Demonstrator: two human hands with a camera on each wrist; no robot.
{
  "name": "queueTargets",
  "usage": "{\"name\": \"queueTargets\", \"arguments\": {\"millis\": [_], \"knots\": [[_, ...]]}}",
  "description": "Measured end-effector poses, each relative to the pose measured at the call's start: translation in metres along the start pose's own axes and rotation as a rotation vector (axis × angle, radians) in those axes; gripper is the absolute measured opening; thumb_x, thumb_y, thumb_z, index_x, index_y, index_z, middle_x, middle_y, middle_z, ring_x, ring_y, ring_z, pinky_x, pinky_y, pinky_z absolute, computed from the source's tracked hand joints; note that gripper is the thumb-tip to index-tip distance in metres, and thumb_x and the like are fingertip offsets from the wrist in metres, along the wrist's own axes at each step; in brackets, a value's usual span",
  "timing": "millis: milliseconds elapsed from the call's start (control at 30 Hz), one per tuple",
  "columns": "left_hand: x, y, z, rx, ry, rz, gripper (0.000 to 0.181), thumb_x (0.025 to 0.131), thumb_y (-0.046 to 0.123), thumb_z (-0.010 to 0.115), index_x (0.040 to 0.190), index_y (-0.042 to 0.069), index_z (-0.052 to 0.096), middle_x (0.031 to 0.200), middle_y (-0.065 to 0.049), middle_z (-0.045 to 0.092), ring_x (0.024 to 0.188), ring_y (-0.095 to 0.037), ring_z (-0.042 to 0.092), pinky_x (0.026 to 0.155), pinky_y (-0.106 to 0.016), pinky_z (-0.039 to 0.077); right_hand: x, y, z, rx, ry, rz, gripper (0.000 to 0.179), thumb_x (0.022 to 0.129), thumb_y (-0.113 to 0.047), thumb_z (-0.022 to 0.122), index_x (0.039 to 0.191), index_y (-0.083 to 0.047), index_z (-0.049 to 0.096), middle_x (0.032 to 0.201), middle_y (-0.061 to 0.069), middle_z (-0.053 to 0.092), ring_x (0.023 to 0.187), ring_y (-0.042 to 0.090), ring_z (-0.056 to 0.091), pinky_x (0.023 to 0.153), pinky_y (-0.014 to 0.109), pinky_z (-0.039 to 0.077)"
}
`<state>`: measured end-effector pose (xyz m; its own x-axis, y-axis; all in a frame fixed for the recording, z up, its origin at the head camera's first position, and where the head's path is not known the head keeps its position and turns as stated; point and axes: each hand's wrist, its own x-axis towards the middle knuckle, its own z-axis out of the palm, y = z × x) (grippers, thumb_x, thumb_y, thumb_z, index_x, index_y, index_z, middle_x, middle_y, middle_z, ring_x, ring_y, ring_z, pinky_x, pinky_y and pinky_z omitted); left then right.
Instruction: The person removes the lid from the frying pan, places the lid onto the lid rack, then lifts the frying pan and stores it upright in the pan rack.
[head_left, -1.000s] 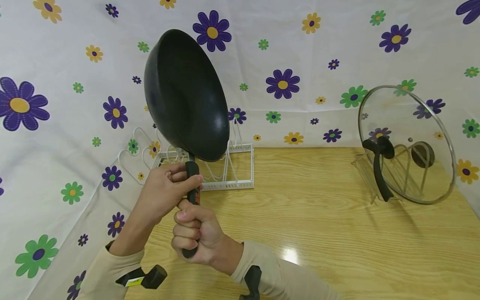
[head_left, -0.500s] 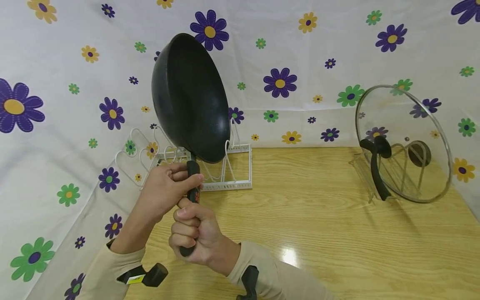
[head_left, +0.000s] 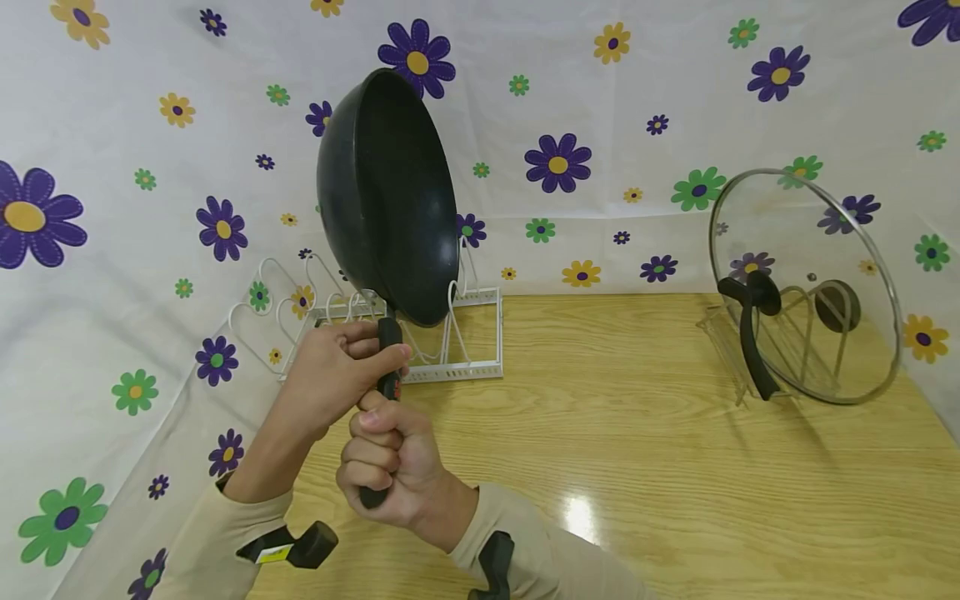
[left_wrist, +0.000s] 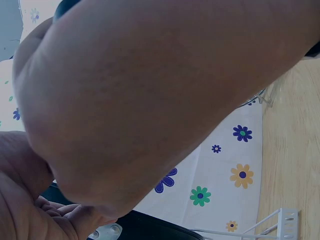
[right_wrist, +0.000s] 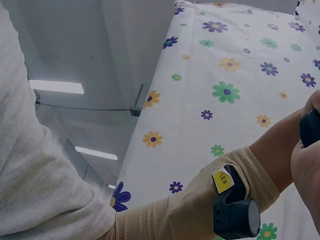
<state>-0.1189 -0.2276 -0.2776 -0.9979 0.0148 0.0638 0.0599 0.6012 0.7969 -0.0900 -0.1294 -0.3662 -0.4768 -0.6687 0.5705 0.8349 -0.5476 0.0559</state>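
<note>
A black wok (head_left: 408,192) stands on edge over the white wire rack (head_left: 480,369), its hollow facing right and its handle pointing down toward me. My left hand (head_left: 333,367) pinches the handle close to the bowl, thumb across the top. Just below it, my right hand (head_left: 393,462) wraps its fingers round the handle, and the black butt end sticks out under the fist. One white wire loop of the rack overlaps the wok's lower right rim. In the left wrist view the hand covers most of the wok, with a dark strip (left_wrist: 150,227) showing beneath.
On the right a glass lid (head_left: 810,208) with a steel rim and a black handle (head_left: 753,350) leans upright in a small wire stand (head_left: 723,354). A flowered cloth (head_left: 562,83) hangs behind and to the left of the wooden table (head_left: 637,467).
The wok has shifted right over the rack and turned more edge-on, showing more of its outer side. Both hands keep their hold on the handle. The lid stays in its stand.
</note>
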Motion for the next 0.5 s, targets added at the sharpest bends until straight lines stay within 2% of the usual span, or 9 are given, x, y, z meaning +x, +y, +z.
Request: {"name": "queueTargets", "arguments": {"millis": [233,500], "knots": [[0.0024,0.0019,0.0012,0.025,-0.002,0.001,0.028,0.09,0.026,0.078,0.095,-0.001,0.073,0.075,-0.003,0.069,0.065,-0.015,0.062,0.058,-0.024,0.053,0.0015,0.0001,0.0009,0.03,-0.023,-0.019,0.053,0.09,0.0,0.062,0.062,-0.023,0.023,0.052,-0.012,0.019,0.041,0.001,0.015,0.044,0.014,0.012],[0.004,0.0042,0.0019,0.0,-0.019,-0.023,0.031,0.091,0.023,0.077,0.105,-0.004,0.074,0.087,-0.011,0.075,0.067,-0.015,0.067,0.06,-0.025,0.056,0.0023,0.0005,0.0024,0.048,-0.014,-0.038,0.053,0.089,0.0,0.062,0.061,-0.023,0.023,0.052,-0.012,0.02,0.041,0.001,0.015,0.043,0.014,0.012]]}}
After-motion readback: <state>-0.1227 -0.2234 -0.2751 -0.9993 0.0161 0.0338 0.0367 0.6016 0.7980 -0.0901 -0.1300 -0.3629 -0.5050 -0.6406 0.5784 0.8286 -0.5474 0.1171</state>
